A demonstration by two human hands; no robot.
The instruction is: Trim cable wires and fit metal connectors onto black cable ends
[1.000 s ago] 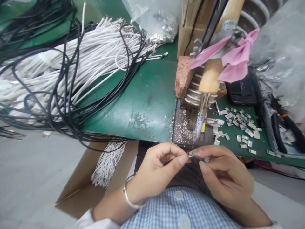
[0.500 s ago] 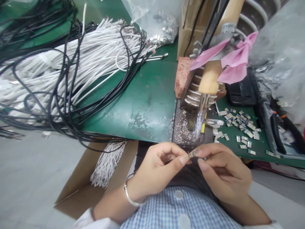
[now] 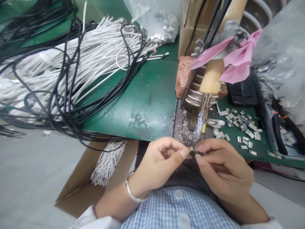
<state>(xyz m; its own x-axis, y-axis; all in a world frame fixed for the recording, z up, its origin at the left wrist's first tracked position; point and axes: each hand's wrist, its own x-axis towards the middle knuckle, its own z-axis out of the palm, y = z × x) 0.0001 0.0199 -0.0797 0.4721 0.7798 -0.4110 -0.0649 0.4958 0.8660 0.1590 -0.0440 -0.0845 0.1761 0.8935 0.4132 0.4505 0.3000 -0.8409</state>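
Observation:
Between thumb and forefinger, my left hand (image 3: 165, 165) pinches the end of a thin cable, and short coloured wires (image 3: 191, 148) stick out past its fingertips. Opposite it, my right hand (image 3: 221, 168) has thumb and forefinger pinched at the tips of these fine wires. Most of the cable is hidden by my fingers. Just beyond the hands, a soldering iron (image 3: 202, 111) with a wooden handle hangs tip down over a dark, solder-splashed plate (image 3: 181, 127). Small metal USB connectors (image 3: 238, 121) lie scattered right of the iron.
White cables (image 3: 95, 51) with looped black cables (image 3: 64, 76) cover the left of the green table (image 3: 150, 86). A brick (image 3: 183, 73) and pink ribbon (image 3: 238, 63) are by the iron's stand. Pliers (image 3: 278, 133) lie far right. Below, a cardboard box (image 3: 78, 178) holds white cables (image 3: 108, 165).
My right fingertips have shifted slightly and spread a little around the wires. The small silvery piece between the hands shows less now. My left hand keeps its pinch.

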